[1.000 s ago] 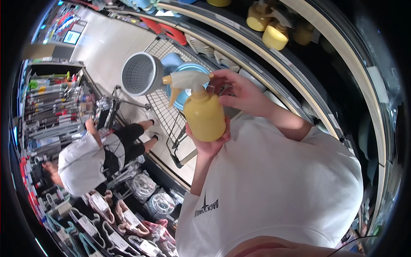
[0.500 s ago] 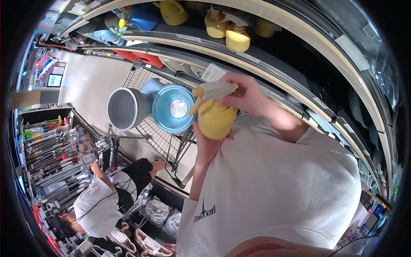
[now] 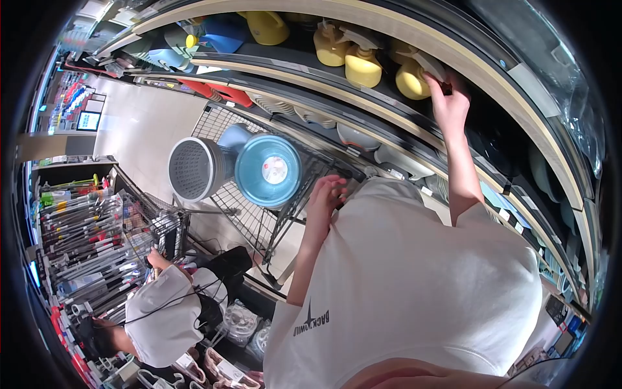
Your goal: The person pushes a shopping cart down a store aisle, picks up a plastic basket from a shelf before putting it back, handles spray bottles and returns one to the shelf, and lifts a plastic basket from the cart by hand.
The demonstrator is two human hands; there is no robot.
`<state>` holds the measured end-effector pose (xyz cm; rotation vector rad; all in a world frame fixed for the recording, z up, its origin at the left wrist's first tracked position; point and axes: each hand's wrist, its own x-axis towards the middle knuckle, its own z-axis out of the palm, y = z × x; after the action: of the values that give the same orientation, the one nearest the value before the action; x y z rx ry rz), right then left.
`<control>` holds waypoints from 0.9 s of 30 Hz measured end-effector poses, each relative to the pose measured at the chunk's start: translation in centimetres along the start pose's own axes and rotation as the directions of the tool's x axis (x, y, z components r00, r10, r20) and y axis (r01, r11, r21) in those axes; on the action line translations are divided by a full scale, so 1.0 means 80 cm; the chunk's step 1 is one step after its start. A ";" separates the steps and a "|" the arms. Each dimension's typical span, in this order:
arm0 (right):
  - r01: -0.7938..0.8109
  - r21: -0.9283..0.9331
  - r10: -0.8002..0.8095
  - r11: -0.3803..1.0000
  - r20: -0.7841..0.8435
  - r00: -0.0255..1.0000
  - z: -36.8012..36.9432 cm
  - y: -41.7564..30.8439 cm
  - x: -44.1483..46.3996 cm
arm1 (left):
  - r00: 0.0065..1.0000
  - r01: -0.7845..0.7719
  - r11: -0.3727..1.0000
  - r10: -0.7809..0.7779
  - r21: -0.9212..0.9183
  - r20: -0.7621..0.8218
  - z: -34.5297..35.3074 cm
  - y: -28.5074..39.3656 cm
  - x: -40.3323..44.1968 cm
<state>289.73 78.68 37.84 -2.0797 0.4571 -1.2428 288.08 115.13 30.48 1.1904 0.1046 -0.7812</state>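
Up on the shelf at the upper right, my right hand (image 3: 451, 104) grips the pale spray head of a yellow spray bottle (image 3: 412, 80). That bottle is tilted and stands beside two more yellow spray bottles (image 3: 363, 67). My left hand (image 3: 326, 198) is near my chest with its fingers loosely bent and apart, and nothing is in it. Left of it, a blue basin (image 3: 267, 170) and a grey perforated basket (image 3: 192, 169) sit on a wire shopping cart (image 3: 240, 217).
Another person (image 3: 165, 314) in a white shirt is at the lower left, by a cart and a rack of poles (image 3: 91, 240). A yellow watering can (image 3: 267, 28) stands on the upper shelf. Bowls (image 3: 356, 137) line the shelf below. Hangers (image 3: 227, 373) are at the bottom.
The spray bottle has gone from in front of my chest up to the shelf, with my right hand on its top. My left hand has let go of it.
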 end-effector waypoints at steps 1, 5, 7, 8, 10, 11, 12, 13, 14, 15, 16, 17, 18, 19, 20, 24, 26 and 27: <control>0.015 0.052 -0.014 0.999 -0.023 1.000 0.006 0.008 0.004 | 1.000 0.001 1.000 -0.001 0.010 -0.001 -0.001 -0.002 -0.001; -0.149 -0.074 0.150 0.986 0.011 0.989 0.032 0.040 0.019 | 0.999 -0.016 1.000 0.015 -0.019 -0.029 -0.001 -0.003 -0.009; -0.227 -0.065 0.233 0.972 0.094 0.968 0.045 0.040 0.035 | 0.999 -0.011 0.999 0.009 -0.037 -0.052 0.003 0.006 -0.010; -0.223 -0.055 0.228 0.973 0.096 0.969 0.052 0.046 0.034 | 0.998 -0.020 0.999 0.018 -0.036 -0.058 0.000 0.000 -0.010; -0.227 -0.011 0.227 0.974 0.117 0.967 0.063 0.056 0.031 | 0.996 -0.035 0.999 0.034 -0.010 -0.082 -0.007 -0.010 -0.010; -0.221 -0.006 0.220 0.975 0.125 0.968 0.066 0.059 0.031 | 0.995 -0.041 0.999 0.040 -0.016 -0.089 -0.010 -0.014 -0.010; -0.198 -0.046 0.202 0.979 0.107 0.974 0.070 0.059 0.030 | 0.994 -0.039 0.999 0.037 -0.017 -0.103 -0.013 -0.017 -0.010; -0.174 -0.084 0.181 0.981 0.094 0.979 0.073 0.060 0.030 | 0.992 -0.037 0.999 0.034 -0.021 -0.119 -0.016 -0.020 -0.012; -0.169 -0.085 0.179 0.982 0.121 0.976 0.089 0.057 0.048 | 0.990 -0.033 0.999 0.027 -0.039 -0.139 -0.016 0.003 -0.007; -0.130 -0.191 0.149 0.973 0.091 0.985 0.096 0.069 0.048 | 0.990 -0.031 0.999 0.026 -0.033 -0.140 -0.017 0.007 -0.007; -0.086 -0.289 0.110 0.954 0.070 0.991 0.107 0.083 0.046 | 0.988 -0.033 0.999 0.028 -0.030 -0.149 -0.022 0.007 -0.008; -0.021 -0.204 0.034 0.979 0.061 0.998 0.116 0.111 0.044 | 0.981 -0.053 0.997 0.043 -0.053 -0.188 -0.025 0.002 -0.005; -0.029 -0.228 0.030 0.973 0.001 1.000 0.119 0.104 0.039 | 0.985 -0.051 0.998 0.045 -0.034 -0.169 -0.031 -0.001 -0.002; -0.043 -0.077 0.046 0.996 0.037 0.998 0.123 0.107 0.037 | 0.988 -0.050 0.999 0.047 -0.014 -0.150 -0.036 -0.005 0.001; -0.142 -0.021 0.143 0.990 0.075 0.987 0.126 0.099 0.030 | 0.987 -0.044 0.999 0.040 -0.020 -0.158 -0.039 -0.004 0.001; 0.117 0.000 -0.116 0.993 0.078 0.990 0.152 0.088 0.011 | 0.983 -0.049 0.997 0.039 -0.054 -0.177 -0.069 -0.008 0.020; 0.254 -0.237 -0.266 0.938 -0.018 0.964 0.157 0.074 0.001 | 0.979 -0.053 0.996 0.038 -0.067 -0.200 -0.084 -0.015 0.033; 0.103 -0.245 -0.091 0.964 0.059 0.994 0.160 0.092 -0.001 | 0.979 -0.046 0.997 0.033 -0.061 -0.200 -0.094 -0.021 0.041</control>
<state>301.16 78.08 28.46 -2.3622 0.5173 -1.2419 291.90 119.73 24.61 1.2022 0.2689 -0.6181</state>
